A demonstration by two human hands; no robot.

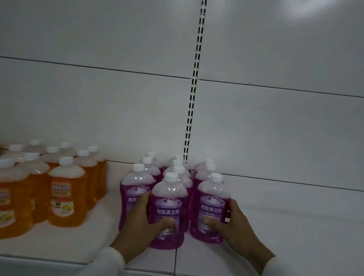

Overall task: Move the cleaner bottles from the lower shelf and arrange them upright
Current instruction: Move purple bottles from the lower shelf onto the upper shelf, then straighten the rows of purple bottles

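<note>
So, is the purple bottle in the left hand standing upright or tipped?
Upright. The purple plastic bottle has its white cap on top and its base on the white shelf, held by the left hand.

Two bottle clusters (34, 187) (174, 193) stand side by side on shelf (278, 239).

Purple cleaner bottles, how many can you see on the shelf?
10 caps show: three in the left column, four in the middle, three on the right. Others may be hidden.
</note>
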